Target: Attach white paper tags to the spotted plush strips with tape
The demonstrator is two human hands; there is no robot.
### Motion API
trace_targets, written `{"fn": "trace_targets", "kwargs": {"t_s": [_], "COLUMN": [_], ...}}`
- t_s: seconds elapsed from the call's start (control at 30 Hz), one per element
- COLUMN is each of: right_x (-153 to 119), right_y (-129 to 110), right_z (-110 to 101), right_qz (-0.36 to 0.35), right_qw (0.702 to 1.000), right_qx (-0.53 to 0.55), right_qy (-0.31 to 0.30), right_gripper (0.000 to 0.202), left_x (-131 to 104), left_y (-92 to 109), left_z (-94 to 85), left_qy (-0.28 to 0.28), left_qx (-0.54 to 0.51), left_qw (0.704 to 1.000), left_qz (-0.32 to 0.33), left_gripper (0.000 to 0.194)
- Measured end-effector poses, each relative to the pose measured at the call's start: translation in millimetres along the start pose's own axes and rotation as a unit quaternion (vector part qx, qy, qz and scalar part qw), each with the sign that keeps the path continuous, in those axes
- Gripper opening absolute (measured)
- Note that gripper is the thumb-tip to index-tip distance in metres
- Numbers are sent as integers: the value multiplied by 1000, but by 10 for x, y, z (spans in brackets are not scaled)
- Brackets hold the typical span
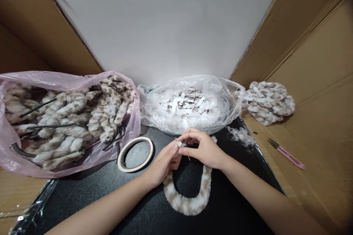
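Observation:
A fluffy white-and-brown fur strip (190, 203) hangs in a U shape below my hands, over the black work surface. My left hand (167, 159) is closed around one end of it, thumb pressed near the tip. From the right, my right hand (202, 148) pinches at that same tip, where a small whitish end shows between the fingertips. A thin pale piece sticks out below the right fingers; its kind is too small to tell. The strip's other end runs up behind my right hand and wrist, its tip showing just beyond.
A pink plastic bag (139, 114) of fur strips with dark cords lies left. A roll of tape (151, 148) rests before it. Behind my hands, a clear bag (154, 117) holds flat white pieces. Rightward are bundled fur strips (270, 102), loose fluff (239, 136) and pink-handled snips (289, 156).

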State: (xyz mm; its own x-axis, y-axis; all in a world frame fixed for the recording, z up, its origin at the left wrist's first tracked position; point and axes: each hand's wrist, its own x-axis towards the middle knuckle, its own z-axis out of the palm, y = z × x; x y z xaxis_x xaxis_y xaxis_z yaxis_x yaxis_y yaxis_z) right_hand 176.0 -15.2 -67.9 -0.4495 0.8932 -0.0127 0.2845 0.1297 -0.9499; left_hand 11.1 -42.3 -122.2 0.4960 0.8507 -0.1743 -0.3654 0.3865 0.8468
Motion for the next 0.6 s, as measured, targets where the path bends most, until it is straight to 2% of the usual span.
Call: {"fn": "trace_targets", "kwargs": {"t_s": [0.1, 0.2, 0.27, 0.47, 0.6], "right_x": [-36, -58, -58, -53, -54], "right_y": [-27, -66, -86, -39, 8], "right_z": [35, 60, 69, 111, 116], "right_qz": [-33, -50, -49, -41, -103], "right_qw": [998, 997, 997, 993, 980], "right_qx": [-53, -61, -57, -86, -137], "right_qy": [24, 18, 19, 73, 103], "right_gripper": [22, 27, 27, 17, 12], "left_x": [9, 21, 27, 40, 46], "left_y": [2, 13, 27, 27, -5], "left_z": [-3, -1, 5, 16, 15], "left_qy": [11, 14, 13, 26, 52], "left_qx": [-5, -18, -26, -25, 19], "left_qw": [1000, 1000, 999, 999, 998], "left_qz": [-5, -10, -14, -28, -7], "left_gripper": [40, 36, 34, 29, 31]}}
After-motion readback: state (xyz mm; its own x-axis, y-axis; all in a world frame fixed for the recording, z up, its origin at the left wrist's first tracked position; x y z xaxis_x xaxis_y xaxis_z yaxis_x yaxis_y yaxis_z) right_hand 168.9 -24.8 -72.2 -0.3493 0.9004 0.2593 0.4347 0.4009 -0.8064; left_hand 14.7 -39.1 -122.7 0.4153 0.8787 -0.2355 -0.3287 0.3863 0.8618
